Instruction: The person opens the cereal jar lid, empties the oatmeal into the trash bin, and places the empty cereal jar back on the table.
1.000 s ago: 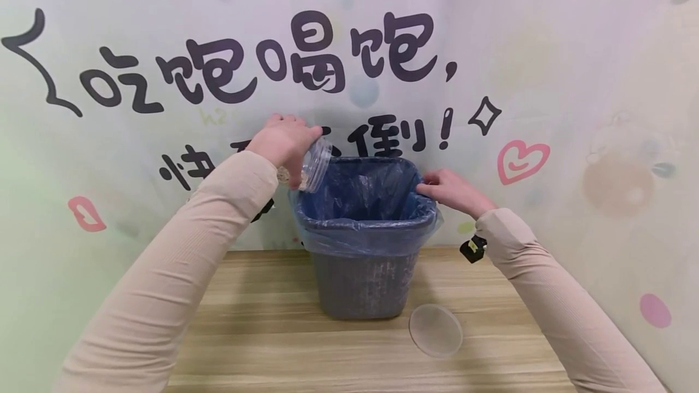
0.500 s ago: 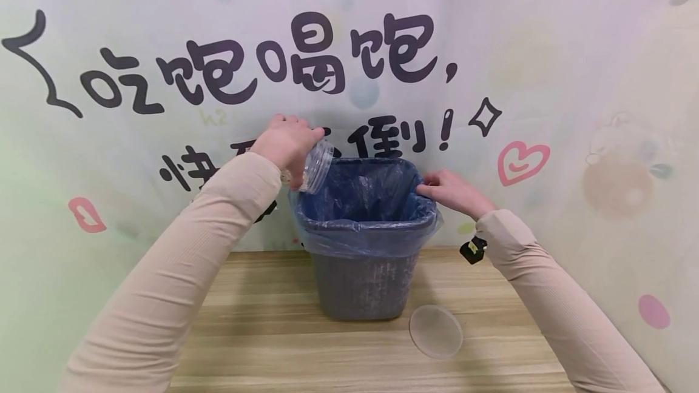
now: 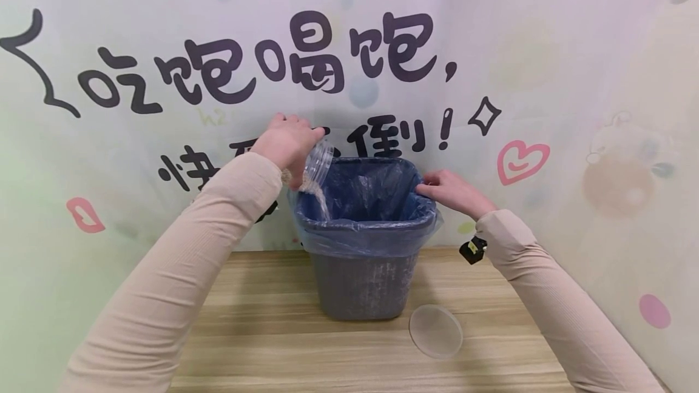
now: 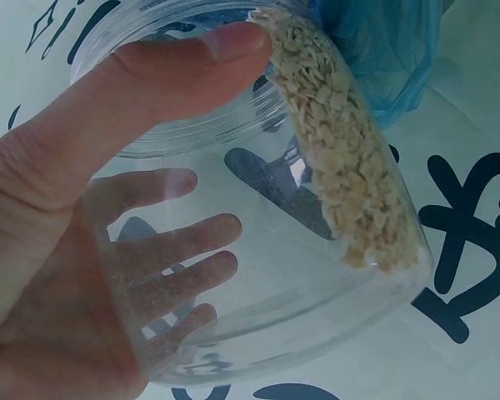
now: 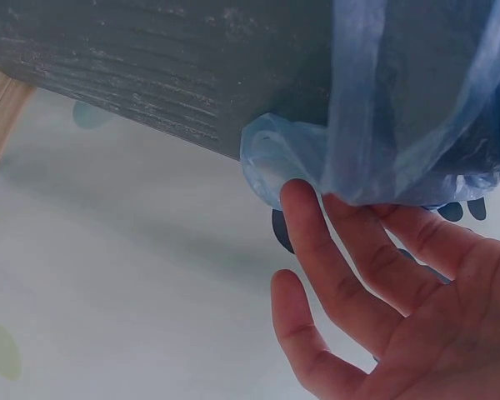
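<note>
My left hand [image 3: 286,147] grips a clear plastic jar [image 3: 319,162], tipped with its mouth over the left side of a grey trash bin [image 3: 363,290]. Pale flakes [image 3: 321,202] that look like rolled oats stream from the jar into the bin. In the left wrist view, more oats [image 4: 346,158] lie along the jar's lower side, and the thumb presses near its neck. A blue plastic bag [image 3: 360,241] lines the bin and folds over its rim. My right hand [image 3: 453,191] holds the bin's right rim, fingers against the bag outside, as the right wrist view [image 5: 433,308] shows.
On the wood-grain table [image 3: 262,332], a round translucent lid [image 3: 435,331] lies in front of the bin, to its right. A pale wall [image 3: 573,77] with dark lettering rises close behind, and it also flanks both arms.
Oats now fall from the jar's mouth into the bin; no stream showed before. The left hand and jar have shifted very slightly right. The right hand stays on the rim.
</note>
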The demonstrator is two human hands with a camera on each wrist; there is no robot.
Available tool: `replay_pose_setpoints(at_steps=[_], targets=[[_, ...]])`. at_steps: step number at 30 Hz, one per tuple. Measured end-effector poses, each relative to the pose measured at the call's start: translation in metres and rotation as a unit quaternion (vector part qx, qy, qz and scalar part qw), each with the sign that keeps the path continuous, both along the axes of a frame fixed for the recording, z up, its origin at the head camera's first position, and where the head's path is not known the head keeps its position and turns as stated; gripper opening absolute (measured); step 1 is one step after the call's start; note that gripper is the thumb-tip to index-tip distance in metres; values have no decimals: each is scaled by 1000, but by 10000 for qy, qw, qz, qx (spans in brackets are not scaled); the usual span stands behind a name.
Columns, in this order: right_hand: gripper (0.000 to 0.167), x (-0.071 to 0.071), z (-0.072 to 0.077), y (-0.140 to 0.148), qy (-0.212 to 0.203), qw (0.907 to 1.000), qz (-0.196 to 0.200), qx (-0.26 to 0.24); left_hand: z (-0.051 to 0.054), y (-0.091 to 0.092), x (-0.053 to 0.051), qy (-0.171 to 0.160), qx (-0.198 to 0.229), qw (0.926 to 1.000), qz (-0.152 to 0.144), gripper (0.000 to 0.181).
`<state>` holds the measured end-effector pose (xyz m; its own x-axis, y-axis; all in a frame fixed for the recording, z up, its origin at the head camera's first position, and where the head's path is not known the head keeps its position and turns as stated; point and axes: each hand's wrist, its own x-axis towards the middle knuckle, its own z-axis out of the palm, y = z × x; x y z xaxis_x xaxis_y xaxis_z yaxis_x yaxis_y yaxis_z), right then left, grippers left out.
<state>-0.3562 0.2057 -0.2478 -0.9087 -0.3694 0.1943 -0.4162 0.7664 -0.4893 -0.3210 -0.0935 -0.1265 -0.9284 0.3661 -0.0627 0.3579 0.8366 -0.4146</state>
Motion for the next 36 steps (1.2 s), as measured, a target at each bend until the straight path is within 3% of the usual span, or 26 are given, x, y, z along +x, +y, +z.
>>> replay_pose_setpoints(at_steps=[36], targets=[[23, 1, 2, -1, -5, 10000, 33, 27, -2, 3, -1, 51, -59, 9999, 65, 103]])
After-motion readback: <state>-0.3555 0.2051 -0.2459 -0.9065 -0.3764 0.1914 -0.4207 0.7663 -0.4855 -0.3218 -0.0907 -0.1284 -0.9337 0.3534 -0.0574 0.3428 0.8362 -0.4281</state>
